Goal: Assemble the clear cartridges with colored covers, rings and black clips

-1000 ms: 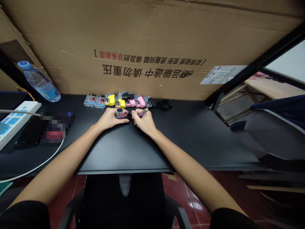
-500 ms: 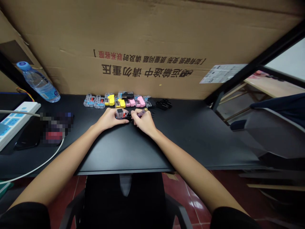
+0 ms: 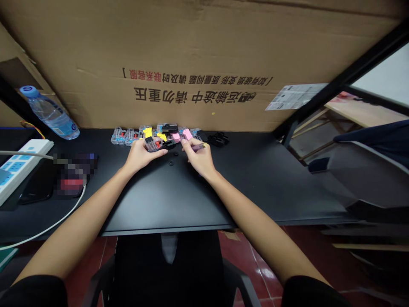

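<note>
My left hand (image 3: 140, 152) is closed around a small clear plastic part with black and red inside (image 3: 153, 145), held just above the black desk (image 3: 179, 192). My right hand (image 3: 200, 155) grips a thin purple tool (image 3: 197, 146) that points left toward that part. Both hands sit close to a row of similar clear parts with yellow, pink and black pieces (image 3: 159, 133) lined up along the back of the desk. A tiny dark piece (image 3: 171, 163) lies on the desk between my hands.
A large cardboard sheet (image 3: 198, 64) stands behind the desk. A water bottle (image 3: 49, 113) lies at the back left, with a white power strip (image 3: 19, 164) and cable nearby. Small black parts (image 3: 219, 138) sit right of the row. A chair (image 3: 367, 170) is at right.
Both hands have lifted and moved away from me toward the row of parts. The clear part has tilted in my left hand, and a small dark piece now lies on the desk.
</note>
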The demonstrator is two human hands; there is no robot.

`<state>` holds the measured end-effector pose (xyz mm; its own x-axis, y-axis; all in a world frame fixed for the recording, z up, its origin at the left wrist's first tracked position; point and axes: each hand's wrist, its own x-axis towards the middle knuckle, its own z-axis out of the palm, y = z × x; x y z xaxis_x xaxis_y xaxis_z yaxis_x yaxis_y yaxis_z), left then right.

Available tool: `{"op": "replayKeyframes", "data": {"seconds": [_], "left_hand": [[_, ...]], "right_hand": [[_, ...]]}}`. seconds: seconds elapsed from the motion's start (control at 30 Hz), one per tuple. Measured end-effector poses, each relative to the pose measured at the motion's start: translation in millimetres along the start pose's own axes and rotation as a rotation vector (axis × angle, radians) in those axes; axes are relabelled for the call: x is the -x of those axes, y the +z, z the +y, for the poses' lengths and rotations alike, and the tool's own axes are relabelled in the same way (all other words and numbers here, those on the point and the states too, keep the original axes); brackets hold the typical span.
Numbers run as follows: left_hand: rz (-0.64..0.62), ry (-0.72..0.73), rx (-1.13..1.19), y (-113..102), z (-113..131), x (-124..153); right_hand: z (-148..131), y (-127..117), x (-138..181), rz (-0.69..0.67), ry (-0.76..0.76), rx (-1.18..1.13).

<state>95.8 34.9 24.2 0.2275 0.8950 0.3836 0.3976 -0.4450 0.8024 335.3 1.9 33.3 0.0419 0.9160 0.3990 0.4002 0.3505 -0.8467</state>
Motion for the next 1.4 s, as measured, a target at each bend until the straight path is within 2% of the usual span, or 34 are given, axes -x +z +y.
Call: {"op": "replayKeyframes", "data": {"seconds": [0.13, 0.27, 0.33, 0.53, 0.7, 0.8, 0.93, 1.03, 1.13, 1.23, 1.4], "left_hand": [[0.057, 0.013, -0.088, -2.3, -3.2, -0.6], [0.047, 0.062, -0.179, -0.3, -2.7, 0.2], [0.018, 0.075, -0.227, 0.0, -1.2, 0.6], [-0.078, 0.090, -0.268, -1.7, 2.4, 1.1], [-0.081, 0.089, -0.277, -1.2, 1.2, 0.8], [-0.085, 0.082, -0.297, -1.7, 2.2, 1.0], [-0.090, 0.084, -0.306, -2.6, 4.8, 1.8], [-0.082, 0.091, -0.299, -2.4, 5.0, 2.3], [-0.082, 0.084, -0.293, -1.9, 3.9, 2.1], [-0.085, 0.083, -0.285, -1.9, 2.7, 1.8], [-0.082, 0.092, -0.262, -2.0, 1.7, 1.8]], "right_hand": [[11.9, -24.8, -14.8, 0.091, 0.068, -0.017], [26.0, -41.3, -25.7, 0.195, 0.133, -0.066], [28.6, -39.9, -26.0, 0.158, 0.156, -0.106], [18.4, -13.6, -12.2, -0.136, 0.167, -0.144], [16.9, -5.2, -8.3, -0.179, 0.181, -0.121], [22.7, -12.8, -13.1, -0.142, 0.175, -0.044], [25.9, -29.9, -19.8, 0.005, 0.113, 0.135], [17.6, -32.2, -17.6, 0.051, 0.112, 0.078], [4.4, -20.2, -8.1, -0.097, 0.127, -0.088], [-3.7, -4.7, 2.5, -0.252, 0.119, -0.128], [-2.3, 4.4, 9.0, -0.317, 0.103, -0.090]]}}
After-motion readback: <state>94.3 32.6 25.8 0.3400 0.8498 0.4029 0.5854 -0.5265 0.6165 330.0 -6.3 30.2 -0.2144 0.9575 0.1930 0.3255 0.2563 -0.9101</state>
